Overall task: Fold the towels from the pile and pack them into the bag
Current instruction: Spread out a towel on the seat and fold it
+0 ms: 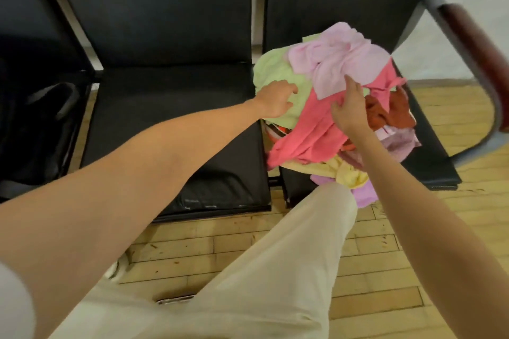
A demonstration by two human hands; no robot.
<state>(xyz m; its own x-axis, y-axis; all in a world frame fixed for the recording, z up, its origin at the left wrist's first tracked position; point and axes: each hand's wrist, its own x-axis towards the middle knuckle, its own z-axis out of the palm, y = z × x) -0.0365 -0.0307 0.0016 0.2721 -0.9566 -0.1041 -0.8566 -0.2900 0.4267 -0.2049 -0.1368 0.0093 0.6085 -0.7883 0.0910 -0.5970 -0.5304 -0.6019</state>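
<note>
Resting on the green towel, the left hand has loosely curled fingers atop the pile on the right seat. Beside it, the right hand lies on the pink towel, fingers straight, index tip touching the lilac towel.

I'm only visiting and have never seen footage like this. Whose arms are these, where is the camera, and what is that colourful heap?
No machine here: a person wears a camera on the head, looking down at their own arms. The heap is a pile of towels on a black chair seat. The left hand rests on a green towel, fingers loosely curled. The right hand reaches where a light pink towel overlaps a deep pink towel. Neither has lifted anything. A dark bag sits on the far left seat.
</note>
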